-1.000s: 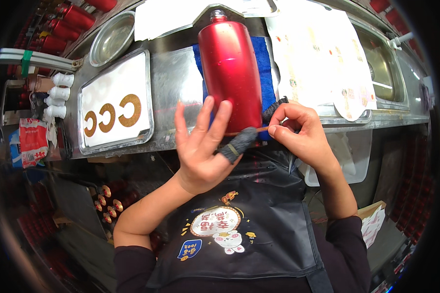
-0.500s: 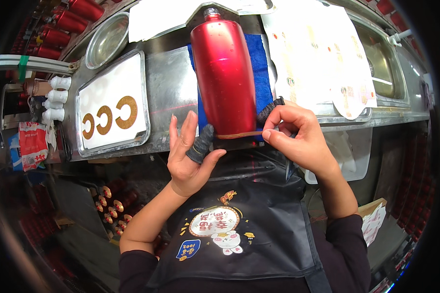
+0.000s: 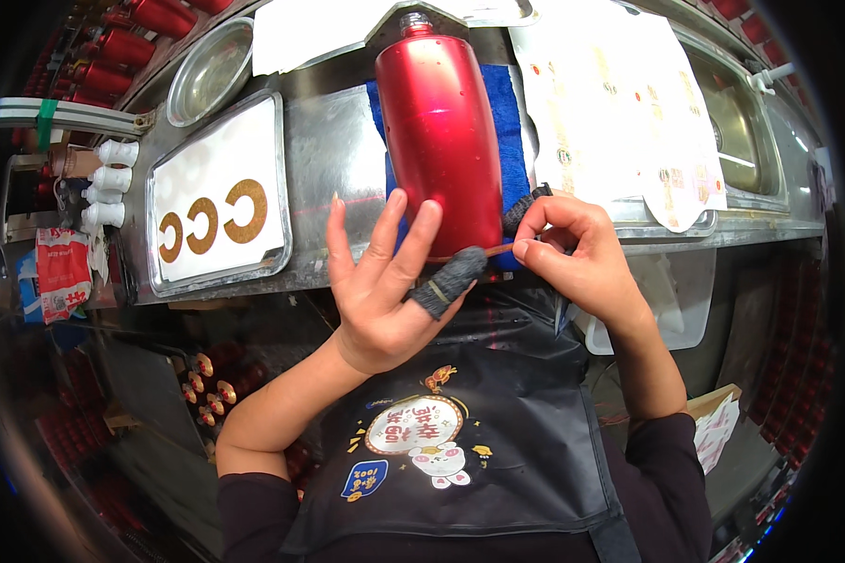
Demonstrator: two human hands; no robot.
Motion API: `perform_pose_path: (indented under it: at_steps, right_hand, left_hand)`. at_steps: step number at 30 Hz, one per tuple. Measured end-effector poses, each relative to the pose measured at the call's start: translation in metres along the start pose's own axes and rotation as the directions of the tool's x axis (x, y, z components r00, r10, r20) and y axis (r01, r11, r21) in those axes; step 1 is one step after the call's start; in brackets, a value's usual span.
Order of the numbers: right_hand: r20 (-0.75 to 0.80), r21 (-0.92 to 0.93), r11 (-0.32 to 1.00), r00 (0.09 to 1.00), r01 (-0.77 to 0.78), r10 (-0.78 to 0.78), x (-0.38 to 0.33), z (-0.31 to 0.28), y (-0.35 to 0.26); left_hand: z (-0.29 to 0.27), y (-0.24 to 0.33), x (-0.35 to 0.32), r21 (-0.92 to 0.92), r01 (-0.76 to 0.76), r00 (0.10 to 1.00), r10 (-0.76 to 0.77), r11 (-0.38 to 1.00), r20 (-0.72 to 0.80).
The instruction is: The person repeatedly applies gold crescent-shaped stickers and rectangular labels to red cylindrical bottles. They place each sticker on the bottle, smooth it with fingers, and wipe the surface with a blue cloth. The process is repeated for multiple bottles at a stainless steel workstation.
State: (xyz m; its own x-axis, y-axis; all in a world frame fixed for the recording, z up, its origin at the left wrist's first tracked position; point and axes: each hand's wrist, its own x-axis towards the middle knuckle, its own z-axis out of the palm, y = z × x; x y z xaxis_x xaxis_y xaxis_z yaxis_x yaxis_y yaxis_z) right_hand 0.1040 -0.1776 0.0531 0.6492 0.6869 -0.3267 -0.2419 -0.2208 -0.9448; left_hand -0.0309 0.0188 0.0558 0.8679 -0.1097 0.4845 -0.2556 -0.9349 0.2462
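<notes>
A glossy red bottle [image 3: 441,136] lies on a blue towel [image 3: 507,108], its threaded neck pointing away and its base toward me. A thin brownish-gold strip [image 3: 499,250] runs along the base edge. My right hand [image 3: 577,253] pinches the strip's right end between thumb and forefinger. Spread open, my left hand [image 3: 380,305] lays its forefinger, in a dark grey finger sleeve [image 3: 449,283], against the strip at the base. Its other fingers reach up beside the bottle's left side. A dark sleeve [image 3: 526,208] also covers a right-hand finger, partly hidden behind the hand.
Left of the bottle, a metal tray [image 3: 282,225] holds white backing with gold C-shaped pieces [image 3: 246,209]. Behind it stands a round metal bowl [image 3: 211,70]. A printed white sheet [image 3: 610,103] lies at right, before a sink [image 3: 742,131]. White caps [image 3: 113,180] stand far left.
My left hand has moved right, bringing its sleeved forefinger onto the strip along the base. The bottle has shifted slightly right. My right hand keeps its pinch.
</notes>
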Motion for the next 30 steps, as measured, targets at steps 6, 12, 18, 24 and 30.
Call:
perform_pose_path:
  at_steps: [6,12,18,24,30]
  right_hand:
    - [0.006,0.022,1.0,1.0,0.014,-0.014,0.001,0.004,0.001]
    - [0.026,-0.052,0.999,1.0,0.016,-0.014,-0.002,0.009,-0.004]
    - [0.022,-0.052,0.998,0.999,0.032,-0.03,-0.002,0.007,-0.004]
    - [0.012,-0.01,1.0,1.0,0.001,0.0,-0.001,0.004,0.0]
    - [0.021,-0.004,1.0,1.0,-0.002,0.002,0.002,0.006,0.002]
  left_hand:
    - [0.013,0.006,0.021,0.038,0.051,0.999,-0.05,0.998,-0.016]
    - [0.003,-0.015,-0.012,-0.252,0.237,0.965,-0.257,0.938,-0.05]
    - [-0.006,-0.014,-0.042,-0.205,0.22,0.975,-0.218,0.954,0.034]
    - [-0.004,-0.011,-0.031,-0.119,0.071,0.997,-0.069,0.99,0.025]
    - [-0.007,0.001,-0.001,0.073,-0.014,1.0,0.016,0.997,-0.017]
